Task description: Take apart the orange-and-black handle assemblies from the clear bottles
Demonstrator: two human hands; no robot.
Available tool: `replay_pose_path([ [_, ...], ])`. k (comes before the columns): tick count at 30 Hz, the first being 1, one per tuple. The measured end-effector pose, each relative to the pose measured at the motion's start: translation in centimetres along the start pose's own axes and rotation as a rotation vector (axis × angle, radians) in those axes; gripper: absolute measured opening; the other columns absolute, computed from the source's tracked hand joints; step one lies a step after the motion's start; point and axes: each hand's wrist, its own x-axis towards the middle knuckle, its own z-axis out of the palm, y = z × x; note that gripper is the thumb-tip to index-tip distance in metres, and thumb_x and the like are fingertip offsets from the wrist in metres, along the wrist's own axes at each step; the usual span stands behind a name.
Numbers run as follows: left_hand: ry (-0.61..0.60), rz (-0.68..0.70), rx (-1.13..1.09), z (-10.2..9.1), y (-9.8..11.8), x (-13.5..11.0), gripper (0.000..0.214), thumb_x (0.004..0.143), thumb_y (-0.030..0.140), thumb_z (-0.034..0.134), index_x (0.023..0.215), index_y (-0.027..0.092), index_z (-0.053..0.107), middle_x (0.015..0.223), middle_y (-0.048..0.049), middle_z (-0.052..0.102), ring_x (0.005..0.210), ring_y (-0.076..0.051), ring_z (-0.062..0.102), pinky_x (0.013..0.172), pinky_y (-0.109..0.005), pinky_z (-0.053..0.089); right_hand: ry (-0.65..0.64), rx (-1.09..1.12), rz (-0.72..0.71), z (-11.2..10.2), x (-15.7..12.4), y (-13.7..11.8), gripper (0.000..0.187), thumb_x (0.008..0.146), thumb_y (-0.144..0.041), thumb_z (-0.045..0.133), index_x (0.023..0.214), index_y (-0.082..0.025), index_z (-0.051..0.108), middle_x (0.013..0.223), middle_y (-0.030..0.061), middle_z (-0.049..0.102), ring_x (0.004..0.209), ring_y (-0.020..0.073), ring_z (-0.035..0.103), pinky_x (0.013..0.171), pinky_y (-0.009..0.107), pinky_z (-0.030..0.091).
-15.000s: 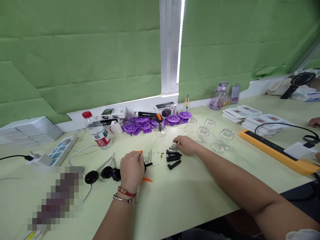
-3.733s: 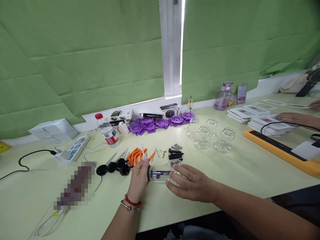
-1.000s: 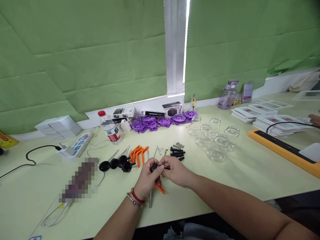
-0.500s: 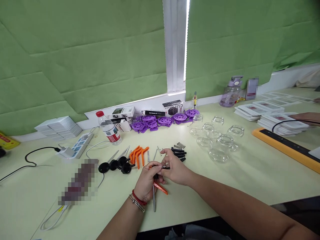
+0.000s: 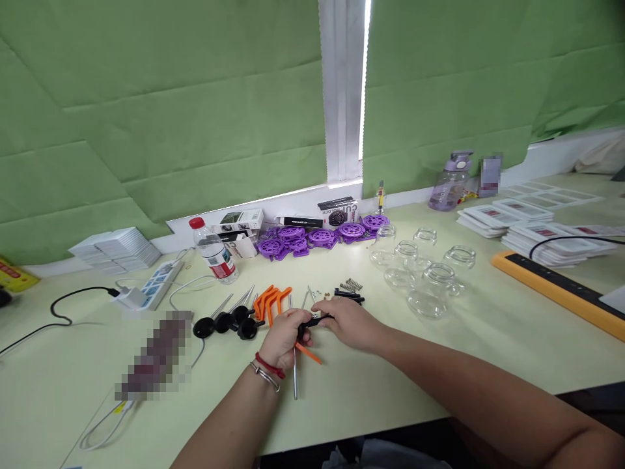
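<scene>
My left hand [image 5: 286,339] is closed around a black lid-like part, mostly hidden by the fingers. Below the hand, a thin metal rod [image 5: 295,381] and an orange lever [image 5: 310,354] stick out. My right hand [image 5: 359,326] pinches the far end of a slim black handle [image 5: 320,321], which reaches across to the part in my left hand. Just beyond lie more orange levers [image 5: 272,303], black lids [image 5: 223,322] with metal rods, small springs [image 5: 351,284] and black handles [image 5: 347,295], partly covered by my right hand.
Several clear glass jars [image 5: 430,293] stand at the right. Purple round holders [image 5: 322,237] and a red-capped bottle [image 5: 213,253] are at the back. A power strip [image 5: 161,284] lies left, an orange-edged device [image 5: 556,293] far right, near stacked white cards [image 5: 551,244].
My right hand has shifted its grip outward along the black handle, now showing between both hands. The held assembly has risen slightly. The other person's hand at far right has left the view.
</scene>
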Motion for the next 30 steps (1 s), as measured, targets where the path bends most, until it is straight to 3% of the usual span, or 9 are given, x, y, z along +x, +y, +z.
replay_pose_path([
  [6, 0.081, -0.011, 0.038, 0.9, 0.0, 1.0, 0.013, 0.060, 0.017, 0.065, 0.059, 0.016, 0.052, 0.053, 0.0011, 0.053, 0.040, -0.010, 0.049, 0.036, -0.022, 0.039, 0.155, -0.170, -0.070, 0.5, 0.2, 0.8, 0.020, 0.081, -0.010, 0.056, 0.094, -0.020, 0.069, 0.098, 0.0073, 0.056, 0.087, 0.0188, 0.050, 0.075, 0.033, 0.041],
  [17, 0.114, -0.068, 0.068, 1.3, -0.1, 1.9, 0.016, 0.061, 0.015, 0.063, 0.069, 0.016, 0.050, 0.054, 0.0016, 0.054, 0.041, -0.013, 0.055, 0.036, -0.023, 0.044, 0.134, -0.288, -0.107, 0.8, 0.9, 1.9, 0.030, 0.078, -0.003, 0.048, 0.083, -0.020, 0.072, 0.087, 0.0062, 0.055, 0.076, 0.0174, 0.044, 0.067, 0.032, 0.035],
  [30, 0.125, -0.075, 0.067, 1.2, -0.3, 2.3, 0.019, 0.063, 0.017, 0.065, 0.073, 0.015, 0.049, 0.056, 0.0004, 0.056, 0.042, -0.014, 0.057, 0.037, -0.024, 0.047, 0.107, -0.305, -0.136, 0.8, 0.9, 2.3, 0.036, 0.075, -0.002, 0.047, 0.092, -0.022, 0.072, 0.087, 0.0068, 0.056, 0.080, 0.0187, 0.047, 0.069, 0.033, 0.035],
])
